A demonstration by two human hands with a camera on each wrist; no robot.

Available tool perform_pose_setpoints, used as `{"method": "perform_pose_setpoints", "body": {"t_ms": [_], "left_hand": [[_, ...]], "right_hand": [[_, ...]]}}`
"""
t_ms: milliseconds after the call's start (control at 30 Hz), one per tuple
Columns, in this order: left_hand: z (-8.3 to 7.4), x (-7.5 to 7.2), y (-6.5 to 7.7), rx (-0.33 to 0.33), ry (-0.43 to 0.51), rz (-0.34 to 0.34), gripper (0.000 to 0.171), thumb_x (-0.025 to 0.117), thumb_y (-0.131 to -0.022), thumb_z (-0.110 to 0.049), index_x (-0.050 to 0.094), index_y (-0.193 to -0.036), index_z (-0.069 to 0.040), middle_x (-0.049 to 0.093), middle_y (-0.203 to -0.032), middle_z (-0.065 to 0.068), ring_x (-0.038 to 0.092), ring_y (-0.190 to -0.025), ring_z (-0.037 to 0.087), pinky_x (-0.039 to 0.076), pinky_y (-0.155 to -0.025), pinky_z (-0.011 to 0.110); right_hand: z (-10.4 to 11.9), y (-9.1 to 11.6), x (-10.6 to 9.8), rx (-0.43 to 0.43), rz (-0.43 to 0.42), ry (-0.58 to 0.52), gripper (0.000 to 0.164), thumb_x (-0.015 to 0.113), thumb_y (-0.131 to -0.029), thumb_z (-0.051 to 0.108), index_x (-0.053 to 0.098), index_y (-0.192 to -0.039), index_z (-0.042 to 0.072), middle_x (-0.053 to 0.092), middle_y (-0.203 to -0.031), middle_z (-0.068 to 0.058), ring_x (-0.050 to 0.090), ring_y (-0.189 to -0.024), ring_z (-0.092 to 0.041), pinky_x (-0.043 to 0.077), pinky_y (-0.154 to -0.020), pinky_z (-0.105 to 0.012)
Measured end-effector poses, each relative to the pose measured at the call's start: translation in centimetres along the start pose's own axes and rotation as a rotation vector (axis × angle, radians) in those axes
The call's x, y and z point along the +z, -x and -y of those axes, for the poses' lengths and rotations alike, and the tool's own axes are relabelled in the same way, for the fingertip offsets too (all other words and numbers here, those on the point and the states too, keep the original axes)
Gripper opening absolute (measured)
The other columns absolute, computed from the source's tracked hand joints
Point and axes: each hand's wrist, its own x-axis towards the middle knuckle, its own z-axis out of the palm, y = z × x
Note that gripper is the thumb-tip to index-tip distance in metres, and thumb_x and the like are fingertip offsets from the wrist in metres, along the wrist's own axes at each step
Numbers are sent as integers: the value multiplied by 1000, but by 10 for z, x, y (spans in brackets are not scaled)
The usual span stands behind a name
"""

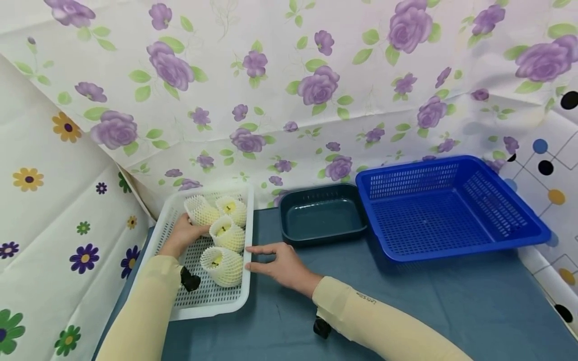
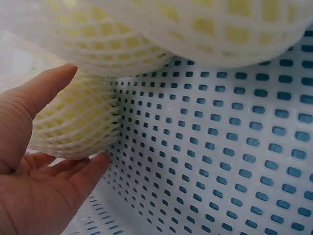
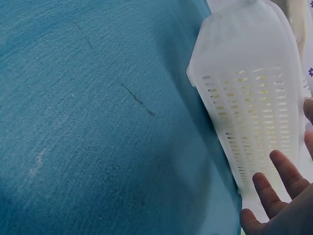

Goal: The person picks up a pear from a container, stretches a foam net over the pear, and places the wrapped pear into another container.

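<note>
A white perforated basket [image 1: 205, 306] at the left holds several pale yellow fruits in white foam nets. My left hand [image 1: 184, 235] reaches into it and grips the back-left netted fruit [image 1: 200, 210]. In the left wrist view, the thumb and fingers go round the sides of that netted fruit [image 2: 78, 120]. Other netted fruits [image 1: 229, 234] sit to its right and nearer the front. My right hand [image 1: 285, 265] touches the basket's right side from outside, thumb and index finger extended. In the right wrist view, its spread fingers [image 3: 288, 174] lie by the basket's slotted wall [image 3: 249, 117].
A dark green tray [image 1: 322, 218] stands right of the white basket, near the back. Beside it, further right, is a large blue slotted basket [image 1: 424, 220]. Blue-grey cloth [image 1: 280, 321] covers the table. A flowered sheet [image 1: 271, 125] hangs behind.
</note>
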Motion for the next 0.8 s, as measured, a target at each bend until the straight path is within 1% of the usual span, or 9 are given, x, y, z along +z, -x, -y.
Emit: {"method": "perform_pose_setpoints", "body": {"t_ms": [133,233,267,333,367,433,500,567,800], "left_hand": [[-4,-5,7,-39,-13,16,103,78,-75,-37,13,-148,-3,30,-146,21,39,-126,36,43,-97,50],[-11,-10,12,-38,-28,37,106,76,-77,-37,7,-149,-3,25,-149,24,36,-130,39,41,-100,51],[-15,-12,14,-38,-36,42,106,75,-77,-38,6,-149,-3,24,-149,24,35,-131,39,40,-101,51],[-22,-17,17,-41,-41,51,107,74,-79,-37,2,-150,-3,20,-150,26,32,-132,41,38,-103,53],[-25,-19,18,-46,-52,53,107,74,-79,-38,1,-150,-4,19,-151,27,31,-133,42,37,-104,53],[-32,-24,22,-59,-61,51,109,73,-80,-38,-3,-150,-5,15,-152,27,27,-135,43,34,-106,55],[-38,-28,26,-70,-77,39,110,72,-80,-41,-4,-151,-8,13,-153,26,24,-137,44,32,-106,56],[-43,-32,30,-64,-77,25,111,72,-79,-46,-4,-151,-10,11,-154,24,22,-138,44,30,-106,58],[-76,-38,49,-11,-18,-47,114,66,-75,-62,-5,-151,-14,6,-156,19,16,-141,41,28,-108,58]], "right_hand": [[2,-4,0,2,10,51,40,69,-78,50,59,-117,48,56,-128,19,45,-127,-9,49,-88,-33],[5,-8,-4,17,25,83,40,69,-79,51,59,-118,47,59,-127,11,61,-81,-11,50,-66,-30],[7,-10,-5,22,31,94,40,68,-79,52,59,-117,47,59,-128,10,56,-68,-11,47,-58,-29],[10,-12,-8,22,45,106,39,68,-79,52,59,-117,48,59,-129,8,48,-58,-9,43,-53,-30],[11,-13,-10,18,52,112,39,67,-80,52,59,-117,47,58,-129,8,49,-58,-9,44,-54,-31],[12,-15,-13,0,60,130,39,65,-81,53,59,-119,44,59,-128,10,60,-84,-6,51,-67,-31],[13,-16,-16,-19,59,141,41,64,-82,54,60,-120,40,56,-129,14,55,-113,-6,52,-83,-33],[13,-17,-20,-35,51,151,42,63,-83,53,61,-121,37,57,-128,17,48,-125,-7,49,-93,-36],[24,-14,-48,-54,-33,186,39,63,-83,54,57,-120,43,54,-132,15,47,-124,-7,51,-85,-34]]}}
